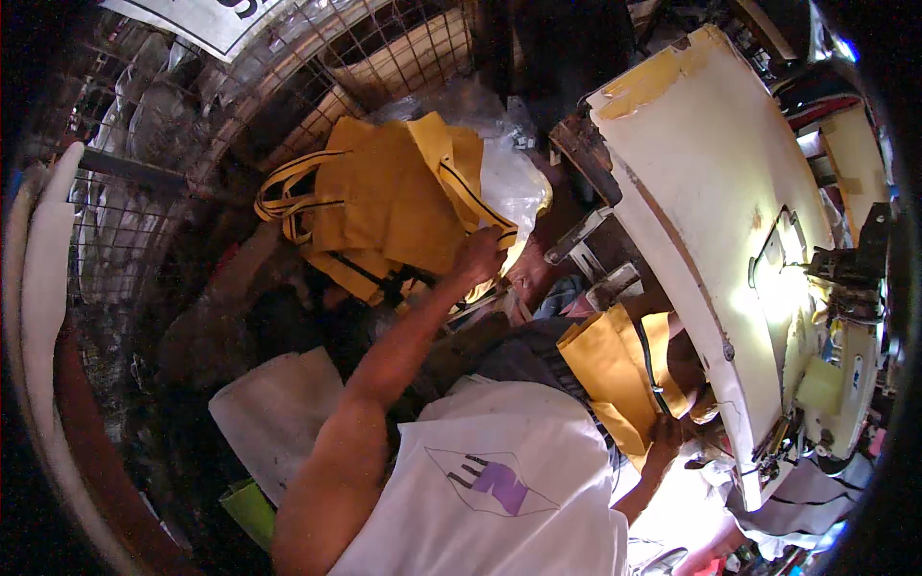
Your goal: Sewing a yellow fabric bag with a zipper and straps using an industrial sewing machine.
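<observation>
My left hand [483, 254] is stretched out over a stack of mustard-yellow cloth bags [379, 192]. Its fingers are closed round a yellow handle strap with black stripes at the stack's right side. More striped handles loop out on the left of the stack. On my right, a smaller yellow cloth bag piece [605, 370] with a dark strip along it rests by my lap. My right hand [665, 440] grips the lower edge of this piece, its fingers partly in shadow. Clear plastic wrap [509, 182] shows behind the stack.
A worn cream sewing table [711, 144] stands at the right, with a brightly lit sewing machine [850, 288] on it. Wire mesh [403, 48] runs along the back and left. A pale folded cloth [279, 408] and a green piece [250, 514] lie at lower left.
</observation>
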`<state>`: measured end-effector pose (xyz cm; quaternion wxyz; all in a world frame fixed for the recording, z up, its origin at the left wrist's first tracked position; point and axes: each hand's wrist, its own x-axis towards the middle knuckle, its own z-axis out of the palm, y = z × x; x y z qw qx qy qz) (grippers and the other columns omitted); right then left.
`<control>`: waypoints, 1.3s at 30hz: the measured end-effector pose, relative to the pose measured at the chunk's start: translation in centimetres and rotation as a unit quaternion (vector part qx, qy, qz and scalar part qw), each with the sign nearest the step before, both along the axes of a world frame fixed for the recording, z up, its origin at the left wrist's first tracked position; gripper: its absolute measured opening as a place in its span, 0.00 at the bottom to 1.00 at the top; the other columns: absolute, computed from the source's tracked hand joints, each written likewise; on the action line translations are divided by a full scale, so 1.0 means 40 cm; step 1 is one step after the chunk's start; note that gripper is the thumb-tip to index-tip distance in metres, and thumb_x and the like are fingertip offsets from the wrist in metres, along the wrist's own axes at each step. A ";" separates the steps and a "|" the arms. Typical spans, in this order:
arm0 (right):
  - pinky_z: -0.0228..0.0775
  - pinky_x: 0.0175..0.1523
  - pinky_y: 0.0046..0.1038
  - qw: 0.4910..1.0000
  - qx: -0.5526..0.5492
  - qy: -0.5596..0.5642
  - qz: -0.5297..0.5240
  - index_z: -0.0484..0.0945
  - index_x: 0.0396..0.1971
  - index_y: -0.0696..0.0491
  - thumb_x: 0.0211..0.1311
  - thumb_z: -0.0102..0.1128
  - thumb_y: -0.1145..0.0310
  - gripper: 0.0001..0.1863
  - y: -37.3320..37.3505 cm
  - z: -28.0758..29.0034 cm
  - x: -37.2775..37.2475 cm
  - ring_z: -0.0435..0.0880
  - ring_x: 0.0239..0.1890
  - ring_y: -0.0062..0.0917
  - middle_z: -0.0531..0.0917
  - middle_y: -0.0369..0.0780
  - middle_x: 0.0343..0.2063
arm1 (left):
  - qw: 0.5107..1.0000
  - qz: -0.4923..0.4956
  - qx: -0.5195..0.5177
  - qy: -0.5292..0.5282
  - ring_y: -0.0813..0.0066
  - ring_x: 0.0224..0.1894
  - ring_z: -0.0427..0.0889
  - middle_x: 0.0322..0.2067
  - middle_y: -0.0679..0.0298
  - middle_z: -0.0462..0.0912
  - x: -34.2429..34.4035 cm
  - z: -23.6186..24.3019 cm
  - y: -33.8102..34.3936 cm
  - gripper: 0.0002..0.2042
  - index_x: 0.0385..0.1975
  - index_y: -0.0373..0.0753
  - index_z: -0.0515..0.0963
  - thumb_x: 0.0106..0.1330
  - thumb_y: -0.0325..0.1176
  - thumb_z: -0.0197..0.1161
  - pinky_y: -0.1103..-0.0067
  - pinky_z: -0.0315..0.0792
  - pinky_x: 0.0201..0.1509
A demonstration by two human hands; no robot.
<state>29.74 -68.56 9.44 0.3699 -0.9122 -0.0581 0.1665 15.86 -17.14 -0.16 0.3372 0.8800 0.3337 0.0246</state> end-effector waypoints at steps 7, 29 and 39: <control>0.63 0.32 0.27 0.999 -0.003 -0.032 0.044 0.80 0.36 0.57 0.72 0.53 0.59 0.15 -0.010 -0.011 0.018 0.71 0.26 0.22 0.75 0.35 0.23 | 0.995 0.076 0.014 -0.066 0.45 0.44 0.81 0.41 0.46 0.82 -0.056 -0.073 0.046 0.17 0.46 0.37 0.78 0.60 0.37 0.64 0.57 0.75 0.48; 0.66 0.37 0.28 0.999 0.051 0.017 0.000 0.80 0.38 0.59 0.71 0.56 0.61 0.14 0.056 0.033 0.001 0.73 0.33 0.23 0.77 0.38 0.29 | 0.915 0.345 0.198 0.063 0.50 0.43 0.79 0.47 0.48 0.78 -0.796 -0.241 0.577 0.25 0.49 0.32 0.77 0.72 0.52 0.54 0.64 0.73 0.42; 0.70 0.38 0.25 0.997 -0.037 -0.008 -0.066 0.82 0.40 0.54 0.68 0.61 0.63 0.11 0.015 -0.006 -0.033 0.76 0.32 0.18 0.82 0.36 0.31 | 0.930 0.319 0.156 0.095 0.54 0.37 0.77 0.41 0.51 0.77 -0.663 -0.359 0.522 0.24 0.48 0.33 0.76 0.72 0.52 0.55 0.66 0.73 0.37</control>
